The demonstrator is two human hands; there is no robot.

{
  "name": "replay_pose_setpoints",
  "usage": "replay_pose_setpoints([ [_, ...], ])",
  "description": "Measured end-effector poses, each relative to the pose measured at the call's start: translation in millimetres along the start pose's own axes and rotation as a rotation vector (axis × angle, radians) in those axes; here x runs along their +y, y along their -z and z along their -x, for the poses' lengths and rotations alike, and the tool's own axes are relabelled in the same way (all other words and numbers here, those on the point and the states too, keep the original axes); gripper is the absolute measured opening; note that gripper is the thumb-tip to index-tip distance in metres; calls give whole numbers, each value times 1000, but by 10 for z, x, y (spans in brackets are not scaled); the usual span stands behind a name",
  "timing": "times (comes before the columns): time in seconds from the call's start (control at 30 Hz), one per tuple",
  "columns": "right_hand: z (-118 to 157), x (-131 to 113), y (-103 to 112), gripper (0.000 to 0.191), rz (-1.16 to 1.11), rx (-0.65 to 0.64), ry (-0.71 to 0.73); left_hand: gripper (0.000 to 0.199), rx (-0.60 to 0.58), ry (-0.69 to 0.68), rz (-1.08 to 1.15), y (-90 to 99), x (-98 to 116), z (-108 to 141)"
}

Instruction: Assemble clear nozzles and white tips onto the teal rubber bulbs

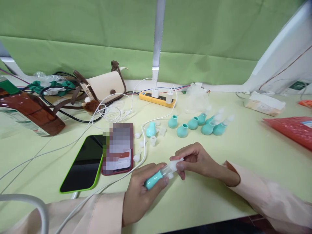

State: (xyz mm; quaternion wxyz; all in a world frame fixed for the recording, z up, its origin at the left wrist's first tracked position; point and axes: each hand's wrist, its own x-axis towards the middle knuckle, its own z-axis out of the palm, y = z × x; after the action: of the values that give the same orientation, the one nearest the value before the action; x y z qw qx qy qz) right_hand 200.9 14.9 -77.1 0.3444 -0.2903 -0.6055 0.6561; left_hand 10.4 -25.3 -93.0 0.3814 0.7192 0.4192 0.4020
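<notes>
My left hand is wrapped around a teal squeeze bulb, which looks like part of a nasal aspirator. A clear tube extends from the bulb's neck. At the tube's far end, my right hand pinches a frosted white tip between thumb and fingers; tip and tube touch. Beyond my hands stand several open-necked teal bulbs and several bulbs fitted with clear tips. Another teal bulb lies among small translucent caps.
Left of my hands lie a red-cased phone and a green-cased phone. A white cable runs to the yellow power strip. A handbag, a brown bottle, a plastic bag and red packaging surround the work area.
</notes>
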Motion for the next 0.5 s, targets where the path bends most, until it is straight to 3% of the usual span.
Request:
replay_pose_setpoints([
  [0.13, -5, -33, 39, 14, 47, 77, 22, 18, 57, 32, 38, -15, 14, -18],
  [0.27, -24, -47, 101, 6, 103, 89, 75, 20, 57, 94, 90, -18, 10, -21],
  [0.4, -19, -186, 233, 11, 246, 22, 155, 25, -21, 64, 168, -3, 15, -15],
  [0.5, 17, -397, 404, 11, 426, -113, 115, 24, -54, 49, 245, 7, 31, -16],
])
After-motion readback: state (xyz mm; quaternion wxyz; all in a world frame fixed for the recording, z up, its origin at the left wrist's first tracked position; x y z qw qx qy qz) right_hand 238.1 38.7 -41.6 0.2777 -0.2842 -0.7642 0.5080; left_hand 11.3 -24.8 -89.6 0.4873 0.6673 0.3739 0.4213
